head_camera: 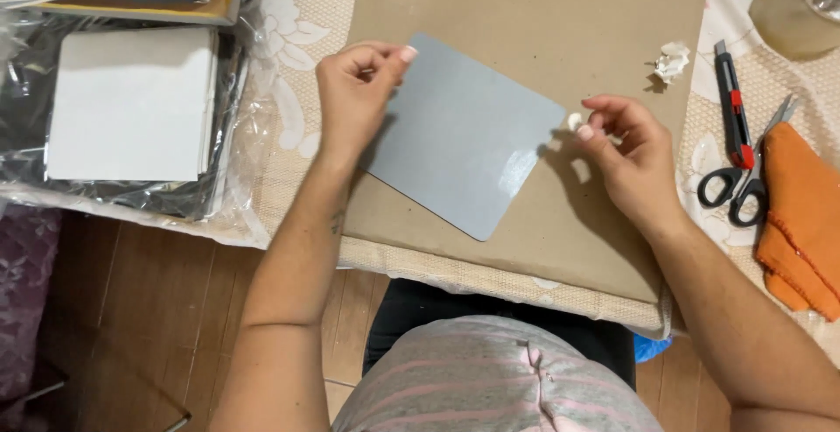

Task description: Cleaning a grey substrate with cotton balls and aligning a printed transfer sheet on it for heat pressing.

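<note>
The left hand (pixel 357 91) pinches the grey sheet (pixel 455 135) at its top corner, while the right hand (pixel 626 148) beside the sheet pinches a small white scrap (pixel 575 121), best kept gentle.

Sheet (pixel 459 139) on cardboard (pixel 534 30) — scissors (pixel 744 174), knife (pixel 733 104) to its right.

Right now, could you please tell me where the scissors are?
In the head view, the scissors lie at the right of the table, beside the red box cutter and against the orange cloth, just right of the right hand.
</note>
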